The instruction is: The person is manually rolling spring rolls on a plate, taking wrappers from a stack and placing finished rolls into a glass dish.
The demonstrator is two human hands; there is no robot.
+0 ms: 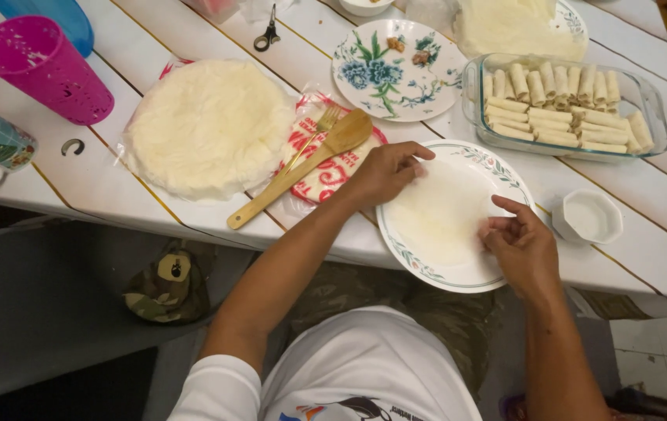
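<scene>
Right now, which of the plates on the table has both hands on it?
The green-rimmed plate at the table's near edge, holding one thin wrapper. The left hand and right hand touch it; the blue-flowered plate sits untouched.

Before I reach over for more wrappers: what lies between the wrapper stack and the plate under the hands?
In the head view, a wooden spatula and a fork lie on a red-printed packet, between the wrapper stack and the plate.

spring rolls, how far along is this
Done: the glass dish holds about two rows of finished rolls. In hand: the left hand and right hand spread one bare wrapper on the plate, no filling on it. Left: a thick stack of wrappers.
</scene>
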